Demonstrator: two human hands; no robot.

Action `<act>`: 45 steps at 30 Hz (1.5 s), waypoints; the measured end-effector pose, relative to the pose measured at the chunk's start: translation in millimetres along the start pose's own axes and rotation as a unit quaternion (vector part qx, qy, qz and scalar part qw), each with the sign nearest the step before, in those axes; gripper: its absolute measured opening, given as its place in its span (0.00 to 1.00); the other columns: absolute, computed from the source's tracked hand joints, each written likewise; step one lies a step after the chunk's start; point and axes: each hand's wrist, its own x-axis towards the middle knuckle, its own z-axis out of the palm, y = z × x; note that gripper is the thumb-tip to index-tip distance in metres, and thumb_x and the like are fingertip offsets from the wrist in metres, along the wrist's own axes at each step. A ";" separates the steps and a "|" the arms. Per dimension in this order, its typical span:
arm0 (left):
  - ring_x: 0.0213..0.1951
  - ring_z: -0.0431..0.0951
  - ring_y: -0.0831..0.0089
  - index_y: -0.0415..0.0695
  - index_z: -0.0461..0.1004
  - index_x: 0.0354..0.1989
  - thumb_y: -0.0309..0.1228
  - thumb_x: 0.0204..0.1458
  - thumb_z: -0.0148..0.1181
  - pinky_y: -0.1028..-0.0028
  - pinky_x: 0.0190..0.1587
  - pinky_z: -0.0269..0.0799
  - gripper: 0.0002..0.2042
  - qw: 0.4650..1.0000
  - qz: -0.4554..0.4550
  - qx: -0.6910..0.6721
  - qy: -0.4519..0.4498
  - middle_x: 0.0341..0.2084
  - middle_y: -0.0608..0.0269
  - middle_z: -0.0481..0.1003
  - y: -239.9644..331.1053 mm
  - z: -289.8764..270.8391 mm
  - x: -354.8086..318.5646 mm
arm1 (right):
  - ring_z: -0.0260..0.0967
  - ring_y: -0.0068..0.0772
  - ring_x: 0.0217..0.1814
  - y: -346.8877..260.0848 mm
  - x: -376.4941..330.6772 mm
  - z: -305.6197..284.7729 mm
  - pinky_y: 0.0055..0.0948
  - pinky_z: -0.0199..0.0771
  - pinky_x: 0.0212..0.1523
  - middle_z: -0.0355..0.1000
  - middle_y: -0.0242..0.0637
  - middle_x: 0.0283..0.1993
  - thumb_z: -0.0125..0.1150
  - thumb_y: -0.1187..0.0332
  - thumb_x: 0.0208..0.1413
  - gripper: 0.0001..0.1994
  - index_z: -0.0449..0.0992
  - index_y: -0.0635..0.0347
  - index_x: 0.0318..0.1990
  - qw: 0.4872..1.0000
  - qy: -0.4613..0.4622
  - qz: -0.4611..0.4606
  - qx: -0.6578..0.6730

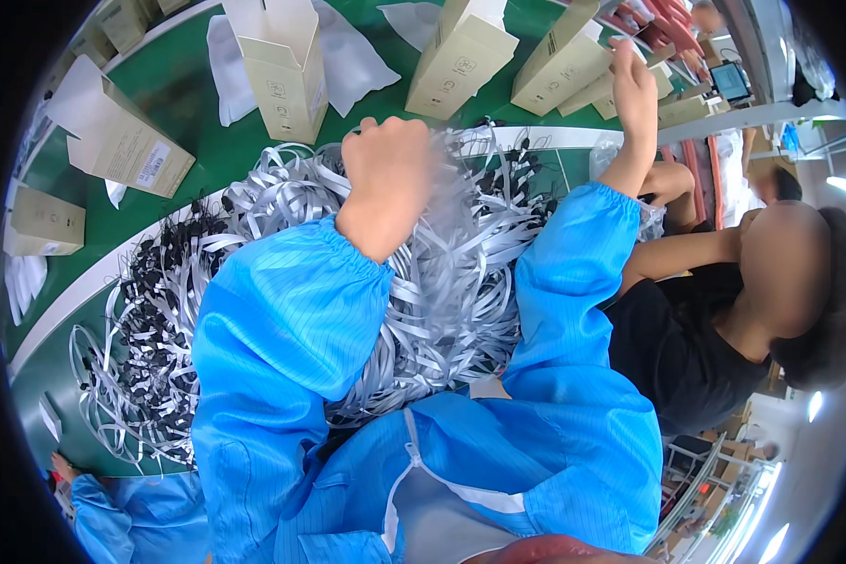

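A large heap of grey-white lanyards [451,273] with black cord ends lies on the green table in front of me. Over its far side, my left hand [385,169] is closed in a fist. Pale blurred streaks beside that fist hide what it holds, if anything. Farther off to the right, my right hand [634,99] is raised with bent fingers pressed together. Its fingertips are by the upper edge of an open beige box [556,77]; whether they touch it, or pinch something small, I cannot make out.
More open beige boxes [291,89] stand along the far green surface [174,75], with white pouches [352,66] among them. A white curved strip [52,315] borders the heap. One person in black [672,343] is close on my right; a blue sleeve [141,517] shows at lower left.
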 end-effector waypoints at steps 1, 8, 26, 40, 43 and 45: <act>0.45 0.79 0.53 0.43 0.81 0.31 0.28 0.50 0.62 0.54 0.44 0.74 0.04 1.000 0.007 0.003 -0.006 0.33 0.53 0.80 -0.3 0.9 -0.2 | 0.77 0.28 0.50 0.4 1.2 -2.1 0.28 0.73 0.53 0.82 0.43 0.45 0.60 0.54 0.65 0.21 0.81 0.64 0.51 0.999 -0.003 0.009 0.032; 0.45 0.77 0.53 0.44 0.81 0.33 0.33 0.50 0.66 0.51 0.44 0.73 0.06 0.999 0.040 0.016 0.030 0.34 0.56 0.79 -5.2 7.7 2.9 | 0.77 0.29 0.50 -48.2 -9.2 -45.5 0.27 0.72 0.55 0.81 0.42 0.45 0.53 0.60 0.70 0.18 0.80 0.66 0.52 0.990 0.048 -0.102 0.089; 0.39 0.82 0.53 0.43 0.80 0.34 0.26 0.48 0.62 0.54 0.41 0.72 0.06 0.997 0.018 -0.041 0.066 0.34 0.53 0.80 -15.1 8.0 15.8 | 0.78 0.25 0.49 -145.7 -69.5 0.1 0.24 0.74 0.51 0.81 0.37 0.42 0.60 0.70 0.64 0.12 0.78 0.64 0.52 0.905 -0.380 -0.190 0.013; 0.31 0.76 0.76 0.38 0.76 0.42 0.36 0.64 0.57 0.72 0.35 0.71 0.12 0.805 0.274 -0.362 -0.382 0.28 0.62 0.78 -7.8 -72.9 -2.4 | 0.70 0.18 0.33 -162.8 -83.8 -66.2 0.18 0.65 0.32 0.76 0.32 0.33 0.65 0.72 0.59 0.07 0.81 0.68 0.39 0.918 -0.374 -0.080 0.109; 0.33 0.77 0.74 0.38 0.78 0.40 0.36 0.62 0.60 0.72 0.37 0.71 0.11 0.805 0.293 -0.271 -0.440 0.29 0.61 0.78 -13.4 -73.8 5.5 | 0.71 0.19 0.31 -154.5 -84.8 -79.3 0.18 0.65 0.30 0.78 0.34 0.33 0.64 0.72 0.60 0.07 0.82 0.68 0.37 0.941 -0.301 -0.082 0.133; 0.34 0.77 0.73 0.39 0.78 0.39 0.36 0.61 0.61 0.71 0.39 0.71 0.11 0.802 0.298 -0.223 -0.466 0.30 0.60 0.78 -22.2 -79.2 7.8 | 0.74 0.22 0.29 -151.1 -84.7 -84.8 0.18 0.65 0.28 0.80 0.38 0.33 0.63 0.72 0.60 0.07 0.83 0.68 0.38 0.942 -0.223 -0.180 0.174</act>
